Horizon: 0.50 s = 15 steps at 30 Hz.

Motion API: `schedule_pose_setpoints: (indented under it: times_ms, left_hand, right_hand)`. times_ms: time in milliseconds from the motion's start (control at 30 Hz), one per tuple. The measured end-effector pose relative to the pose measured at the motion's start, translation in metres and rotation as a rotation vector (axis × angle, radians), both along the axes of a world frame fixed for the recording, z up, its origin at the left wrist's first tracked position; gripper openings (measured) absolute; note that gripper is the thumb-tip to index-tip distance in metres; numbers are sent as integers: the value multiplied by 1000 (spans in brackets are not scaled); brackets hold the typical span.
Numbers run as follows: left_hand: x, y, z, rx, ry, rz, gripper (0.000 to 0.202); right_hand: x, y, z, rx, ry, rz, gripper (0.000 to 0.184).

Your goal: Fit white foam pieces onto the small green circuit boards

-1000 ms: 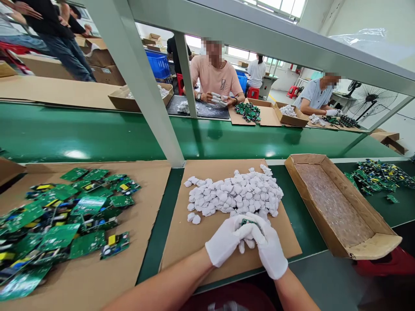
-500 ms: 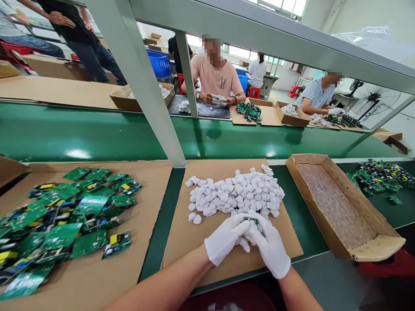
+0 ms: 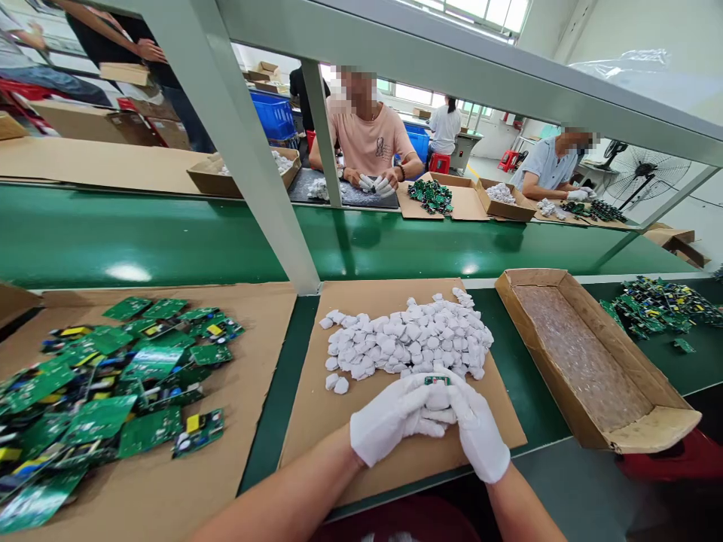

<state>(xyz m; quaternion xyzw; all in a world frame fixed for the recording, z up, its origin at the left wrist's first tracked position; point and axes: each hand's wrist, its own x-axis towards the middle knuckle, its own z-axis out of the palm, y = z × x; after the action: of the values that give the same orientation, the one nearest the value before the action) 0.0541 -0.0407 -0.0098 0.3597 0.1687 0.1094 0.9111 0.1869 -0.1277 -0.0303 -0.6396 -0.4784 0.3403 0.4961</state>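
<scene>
One cardboard sheet (image 3: 313, 429) beneath left hand (image 3: 392, 418) and right hand (image 3: 479, 427), both around one green board (image 3: 437, 380).

At the lower centre of the frame, the left hand (image 3: 398, 414) and right hand (image 3: 477, 425) wear matching white, fingered fabric gloves (image 3: 373, 436). Their short white cuffs (image 3: 498, 470) end at the wrists; the left forearm (image 3: 294, 493) and right forearm (image 3: 520, 510) show bare below.
</scene>
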Motion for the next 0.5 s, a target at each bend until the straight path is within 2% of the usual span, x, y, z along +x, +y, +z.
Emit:
schedule_pose_setpoints:
  times_ms: [67, 133, 267, 400, 500]
  left_hand:
    - [1, -1, -1, -100, -55, 33, 38]
    - [1, -3, -3, -128, -93, 58, 35]
    - [2, -5, -5, -52, -55, 80, 26]
    - [3, -5, 0, -22, 14, 48, 29]
    - [3, -5, 2, 33, 6, 15, 33]
  right_hand:
    - [0, -1, 2, 16, -21, 12, 47]
    - [-2, -2, 3, -38, -92, -11, 49]
    - [-4, -2, 4, -129, -173, -65, 49]
    - [2, -2, 6, -7, -43, 61, 49]
    - [3, -1, 7, -17, -33, 23, 47]
